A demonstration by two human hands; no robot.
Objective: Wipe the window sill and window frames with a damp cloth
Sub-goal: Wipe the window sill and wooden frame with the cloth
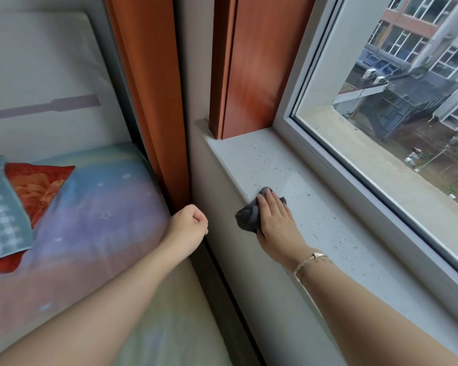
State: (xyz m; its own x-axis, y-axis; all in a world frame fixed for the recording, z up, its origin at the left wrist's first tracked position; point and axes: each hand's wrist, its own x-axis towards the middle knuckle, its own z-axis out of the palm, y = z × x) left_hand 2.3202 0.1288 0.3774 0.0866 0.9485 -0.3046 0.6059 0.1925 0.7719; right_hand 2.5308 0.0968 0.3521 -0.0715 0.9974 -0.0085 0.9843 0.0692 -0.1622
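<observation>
A speckled pale window sill [328, 223] runs from the upper middle to the lower right. On its near edge lies a bunched grey cloth [246, 215]. My right hand [275, 217] presses flat on the cloth with straight fingers; a thin bracelet sits on the wrist. The white window frame [336, 167] borders the sill on the right, below the glass. My left hand [191, 223] hovers in a loose fist beside the wall under the sill and holds nothing.
An orange curtain [154, 101] hangs left of the sill, and an orange-brown panel [251, 64] stands on the sill's far end. A bed [95, 215] with pastel sheets, a red cushion [35, 188] and a checked towel [3, 207] lies at the left.
</observation>
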